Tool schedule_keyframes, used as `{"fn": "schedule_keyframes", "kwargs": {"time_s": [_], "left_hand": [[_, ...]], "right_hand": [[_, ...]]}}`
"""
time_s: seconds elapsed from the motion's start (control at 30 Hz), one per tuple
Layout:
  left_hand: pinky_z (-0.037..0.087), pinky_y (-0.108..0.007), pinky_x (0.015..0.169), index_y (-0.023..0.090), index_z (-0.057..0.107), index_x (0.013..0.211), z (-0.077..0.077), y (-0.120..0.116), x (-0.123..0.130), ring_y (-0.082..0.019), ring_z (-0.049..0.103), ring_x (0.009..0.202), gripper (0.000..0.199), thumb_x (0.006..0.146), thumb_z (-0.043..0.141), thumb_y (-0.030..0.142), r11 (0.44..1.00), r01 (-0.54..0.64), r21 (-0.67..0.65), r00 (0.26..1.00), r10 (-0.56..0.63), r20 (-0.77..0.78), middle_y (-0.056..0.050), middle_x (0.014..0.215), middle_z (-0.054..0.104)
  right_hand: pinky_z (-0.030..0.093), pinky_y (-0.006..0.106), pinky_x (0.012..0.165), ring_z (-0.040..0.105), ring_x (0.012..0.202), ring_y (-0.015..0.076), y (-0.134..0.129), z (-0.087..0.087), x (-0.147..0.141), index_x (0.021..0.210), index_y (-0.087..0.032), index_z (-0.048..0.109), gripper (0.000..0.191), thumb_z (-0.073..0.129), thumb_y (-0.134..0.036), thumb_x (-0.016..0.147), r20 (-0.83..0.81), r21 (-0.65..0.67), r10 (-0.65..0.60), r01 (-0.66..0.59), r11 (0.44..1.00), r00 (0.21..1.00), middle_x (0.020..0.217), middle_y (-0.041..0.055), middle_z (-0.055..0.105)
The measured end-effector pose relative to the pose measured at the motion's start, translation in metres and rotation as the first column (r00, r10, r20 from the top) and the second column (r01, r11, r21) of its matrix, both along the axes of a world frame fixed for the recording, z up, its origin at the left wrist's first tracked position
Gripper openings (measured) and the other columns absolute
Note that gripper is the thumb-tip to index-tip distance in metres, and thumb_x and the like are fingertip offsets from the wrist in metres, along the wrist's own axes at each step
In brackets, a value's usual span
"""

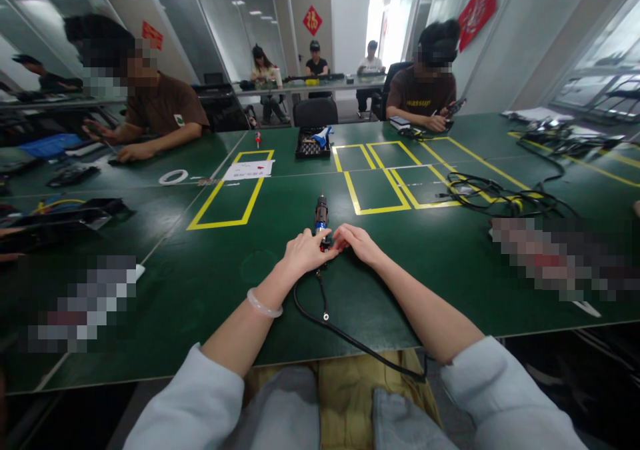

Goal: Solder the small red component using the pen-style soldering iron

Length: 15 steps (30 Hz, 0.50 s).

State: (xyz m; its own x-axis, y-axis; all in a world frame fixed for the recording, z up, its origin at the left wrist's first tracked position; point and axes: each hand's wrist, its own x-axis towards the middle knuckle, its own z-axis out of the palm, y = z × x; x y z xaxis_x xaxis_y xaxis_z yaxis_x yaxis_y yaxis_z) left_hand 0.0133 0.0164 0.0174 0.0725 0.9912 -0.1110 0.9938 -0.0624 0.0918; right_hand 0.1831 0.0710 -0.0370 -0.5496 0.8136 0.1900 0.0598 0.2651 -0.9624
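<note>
Head view shows a dark tool (321, 210) on the green table (200, 303), its thin tip pointing away. The left hand's (306, 251) grip closes on the tool's near end; the right hand's (354, 240) fingers bunch beside it, contents unclear. Black cable (350, 338) trails nearer; a tray (306, 151) sits beyond the tool.

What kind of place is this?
Probably an electronics workshop or training room: the long green table is marked with yellow tape, tangled black cables lie on it, and several people sit working at tables.
</note>
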Motion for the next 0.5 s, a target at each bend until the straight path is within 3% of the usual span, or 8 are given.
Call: {"fn": "schedule_keyframes", "kwargs": {"time_s": [0.13, 0.27, 0.37, 0.5], "left_hand": [[0.046, -0.039, 0.077, 0.042, 0.039, 0.139, -0.002, -0.002, -0.005, -0.032, 0.060, 0.100, 0.068, 0.078, 0.039, 0.072, 1.000, -0.009, 0.008, 1.000, 0.009, 0.004, -0.012, 0.108, 0.055], [0.047, -0.040, 0.079, 0.043, 0.035, 0.141, -0.001, -0.006, -0.025, -0.033, 0.059, 0.102, 0.071, 0.076, 0.045, 0.069, 1.000, -0.020, -0.005, 0.999, 0.020, -0.033, -0.011, 0.112, 0.054], [0.046, -0.041, 0.082, 0.043, 0.032, 0.144, 0.003, -0.010, -0.054, -0.033, 0.058, 0.104, 0.073, 0.076, 0.044, 0.068, 0.996, -0.077, -0.036, 0.995, 0.075, -0.066, -0.011, 0.115, 0.054], [0.044, -0.040, 0.084, 0.040, 0.030, 0.146, 0.009, -0.013, -0.113, -0.033, 0.057, 0.106, 0.076, 0.076, 0.042, 0.069, 0.979, -0.183, -0.085, 0.979, 0.174, -0.105, -0.012, 0.115, 0.054]], "right_hand": [[0.047, 0.025, 0.066, 0.059, 0.065, 0.0126, -0.003, 0.001, -0.002, 0.090, -0.017, 0.057, 0.045, 0.037, -0.058, 0.092, 0.014, 0.011, 0.046, -0.046, 0.999, 0.999, 0.076, 0.0041, 0.068], [0.046, 0.024, 0.066, 0.058, 0.065, 0.0121, -0.001, 0.000, -0.002, 0.091, -0.016, 0.057, 0.043, 0.037, -0.054, 0.093, 0.043, 0.044, 0.057, -0.058, 0.997, 0.997, 0.078, 0.0047, 0.068], [0.046, 0.024, 0.065, 0.058, 0.065, 0.0116, 0.002, -0.002, -0.001, 0.089, -0.016, 0.058, 0.042, 0.036, -0.051, 0.094, 0.058, 0.051, 0.041, -0.044, 0.998, 0.997, 0.077, 0.0043, 0.068], [0.045, 0.023, 0.066, 0.058, 0.065, 0.0112, 0.001, -0.004, 0.000, 0.088, -0.016, 0.060, 0.042, 0.036, -0.049, 0.095, 0.098, 0.076, 0.033, -0.041, 0.996, 0.995, 0.077, 0.0034, 0.067]]}}
